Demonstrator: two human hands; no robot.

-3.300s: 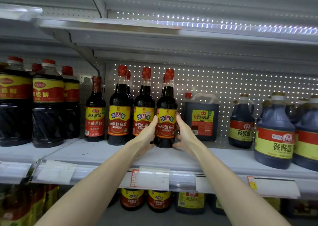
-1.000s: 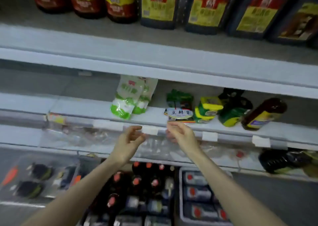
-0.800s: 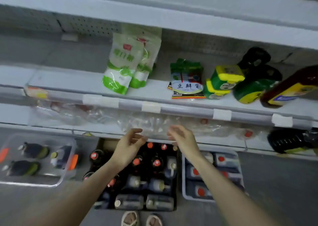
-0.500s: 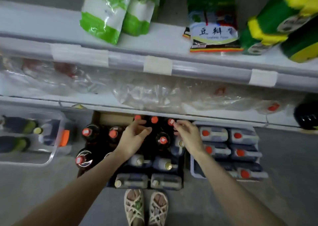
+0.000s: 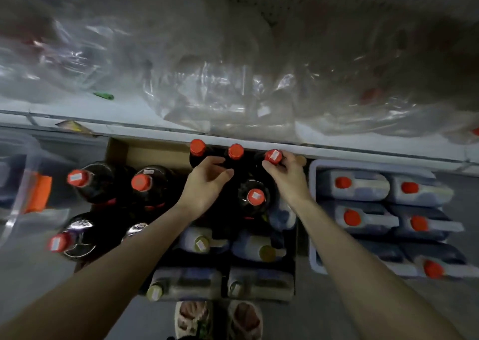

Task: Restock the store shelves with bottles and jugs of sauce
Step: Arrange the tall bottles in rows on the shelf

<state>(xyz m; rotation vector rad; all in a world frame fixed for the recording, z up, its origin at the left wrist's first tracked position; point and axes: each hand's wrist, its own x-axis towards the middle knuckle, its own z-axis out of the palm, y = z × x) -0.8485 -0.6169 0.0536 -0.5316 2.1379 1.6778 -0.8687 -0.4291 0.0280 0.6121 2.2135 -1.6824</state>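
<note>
Several dark sauce bottles with red caps stand in a cardboard box [image 5: 145, 153] on the floor. My right hand [image 5: 286, 175] pinches the neck just under the cap of the far right bottle [image 5: 273, 156]. My left hand [image 5: 207, 184] hovers with loosely curled fingers between the far left bottle [image 5: 197, 147] and the middle bottle [image 5: 235, 151]. There is a dark gap between its thumb and fingers, and nothing plainly sits in its grasp. Another bottle [image 5: 256, 196] stands just in front of both hands.
A grey crate [image 5: 315, 262] of red-capped jugs [image 5: 363, 185] sits at the right. Olive-capped jugs [image 5: 202, 244] lie at the box's near side. A clear bin [image 5: 26, 184] is at the left. The bottom shelf [image 5: 155, 130] above holds crumpled clear plastic [image 5: 220, 85]. My sandalled feet [image 5: 220, 319] are below.
My view dropped from the upper shelf, where both hands held a bottle, down to the floor box. Both hands came down to the far row of bottles, and the right now pinches a neck.
</note>
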